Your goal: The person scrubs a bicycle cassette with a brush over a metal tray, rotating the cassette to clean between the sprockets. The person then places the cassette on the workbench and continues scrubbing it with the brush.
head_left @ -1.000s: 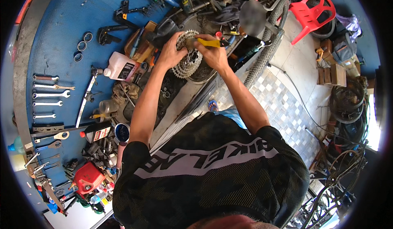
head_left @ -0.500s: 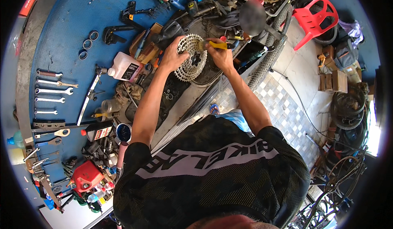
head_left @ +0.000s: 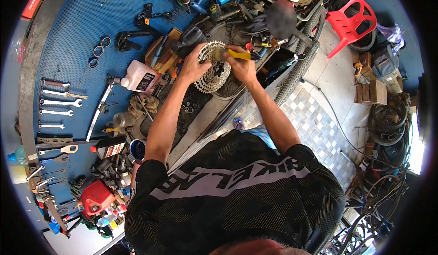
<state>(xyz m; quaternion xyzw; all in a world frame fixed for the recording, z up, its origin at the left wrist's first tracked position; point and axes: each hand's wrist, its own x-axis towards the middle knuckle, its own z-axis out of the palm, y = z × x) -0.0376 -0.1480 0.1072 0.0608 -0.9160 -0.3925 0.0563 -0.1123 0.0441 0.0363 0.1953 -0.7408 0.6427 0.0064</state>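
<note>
My left hand (head_left: 194,66) grips a silver bicycle cassette (head_left: 213,80) by its left edge, thumb laid over the sprockets. The cassette's toothed face is turned up toward me above the cluttered bench. In my right hand (head_left: 242,67) is a brush with a yellow handle (head_left: 240,54). Its bristles lie against the upper right part of the sprockets and look blurred. Fingers of the right hand are wrapped round the handle close to the bristles.
A pinkish jug (head_left: 139,76) stands left of my left forearm. Several wrenches (head_left: 60,102) lie in a row on the blue mat (head_left: 68,54). A bicycle tyre (head_left: 292,82) runs along the bench's right side. Farther right is a red plastic chair (head_left: 350,26) on the tiled floor.
My right hand and the brush have shifted slightly left and down across the sprockets. The cassette has tilted a little in my left hand, which keeps its hold.
</note>
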